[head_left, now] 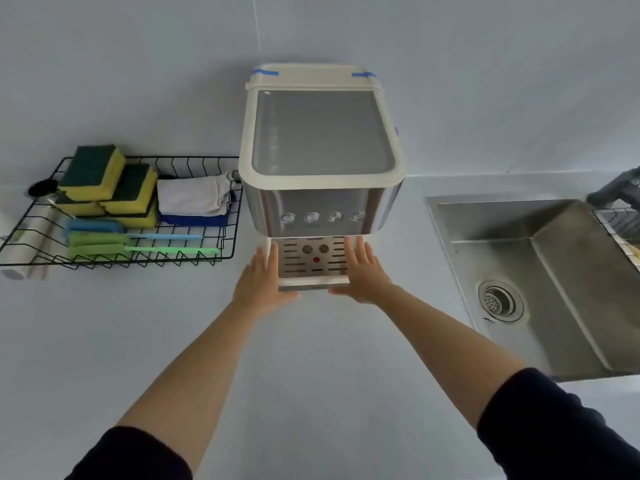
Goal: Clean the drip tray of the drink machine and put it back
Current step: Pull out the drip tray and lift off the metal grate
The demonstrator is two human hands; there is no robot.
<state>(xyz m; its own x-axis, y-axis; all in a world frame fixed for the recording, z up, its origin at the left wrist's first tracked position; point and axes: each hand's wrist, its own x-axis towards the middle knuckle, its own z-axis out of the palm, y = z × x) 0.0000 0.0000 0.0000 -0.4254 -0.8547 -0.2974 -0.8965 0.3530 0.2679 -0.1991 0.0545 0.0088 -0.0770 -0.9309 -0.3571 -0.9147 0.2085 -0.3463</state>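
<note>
No readable text anywhere. The drink machine (320, 161) has four round buttons (322, 216) on its steel front, markings under them too blurred to make out. No brand, numbers or signs legible. The white bottle (26, 244) in the wire basket (194, 258) shows a smudge of print, unreadable.

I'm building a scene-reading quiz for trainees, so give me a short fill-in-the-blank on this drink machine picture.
1. The left hand and right hand flank the ___ at the foot of the drink machine.
2. The sink lies to the machine's ___.
3. The yellow-green sponges sit in a black wire ___.

Missing words: drip tray; right; basket
</note>
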